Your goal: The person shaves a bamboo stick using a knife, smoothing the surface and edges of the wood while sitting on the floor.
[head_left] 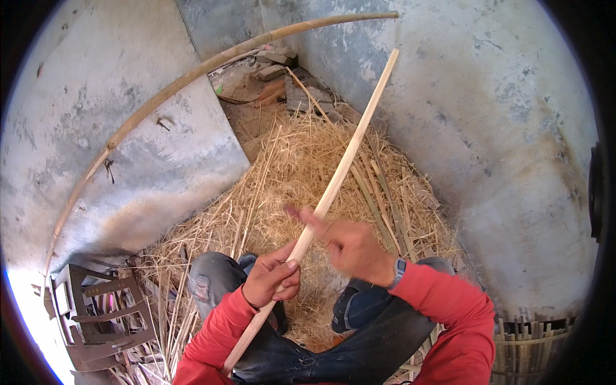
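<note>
Pale stick (340, 172) runs diag. across the middle, far tip at abt 1 o'clock, near end at 7 by the left sleeve. L hand (274, 279) is wrapped round its lower half, thumb on top. R hand (359, 250) is just up-right of that, fingers at the stick but blurred; can't tell if they're closed on it or hold anything, e.g. a blade.

Progress, prob.: the visible face is bare, pale & fairly smooth w/ straight edges, so rough shaping looks mostly done on this pc. Underside hidden, so can't say what's left there. Lots of shavings (298, 144) heaped toward 12. Other strips (388, 199) lie at 3 o'clock, some greenish, so those look less worked. Long curved pole (160, 100) at 10–11 looks whole, i.e. uncut.
</note>
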Demonstrator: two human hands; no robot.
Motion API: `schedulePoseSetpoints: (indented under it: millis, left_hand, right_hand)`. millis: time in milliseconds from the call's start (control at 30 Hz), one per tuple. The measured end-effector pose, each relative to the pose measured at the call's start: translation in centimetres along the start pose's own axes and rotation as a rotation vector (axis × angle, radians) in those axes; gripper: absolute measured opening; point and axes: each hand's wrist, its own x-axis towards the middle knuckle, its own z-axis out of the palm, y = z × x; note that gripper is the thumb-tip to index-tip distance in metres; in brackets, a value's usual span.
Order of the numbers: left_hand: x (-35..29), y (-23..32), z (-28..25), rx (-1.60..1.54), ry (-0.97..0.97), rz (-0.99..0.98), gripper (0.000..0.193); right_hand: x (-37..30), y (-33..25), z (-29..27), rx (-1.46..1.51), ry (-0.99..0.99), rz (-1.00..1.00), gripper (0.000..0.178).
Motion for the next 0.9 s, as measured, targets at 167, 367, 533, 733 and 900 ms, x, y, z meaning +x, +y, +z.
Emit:
schedulePoseSetpoints:
  millis: [167, 367, 533, 733, 900]
  left_hand:
    - [-0.3, 0.7, 0.9, 0.103, 0.069, -0.02, 0.053]
    - [-0.1, 0.6, 0.1, 0.085, 0.031, 0.0, 0.051]
    - [-0.7, 1.2, 1.3, 0.412, 0.18, 0.227, 0.046]
    - [-3.0, 10.8, 3.9, 0.813, 0.751, 1.152, 0.04]
    - [-9.9, 20.2, 9.7, 0.975, 0.903, 1.748, 0.039]
  right_hand:
    - [1.1, 1.9, -0.3, 0.251, 0.271, 0.046, 0.045]
    - [1.6, 2.5, -3.7, 0.21, 0.453, 0.31, 0.045]
    - [1.4, 1.1, -3.1, 0.29, 0.503, 0.341, 0.053]
    - [-0.7, 3.2, -2.6, 0.365, 0.464, 0.429, 0.038]
    - [-0.1, 1.3, -3.4, 0.465, 0.329, 0.477, 0.021]
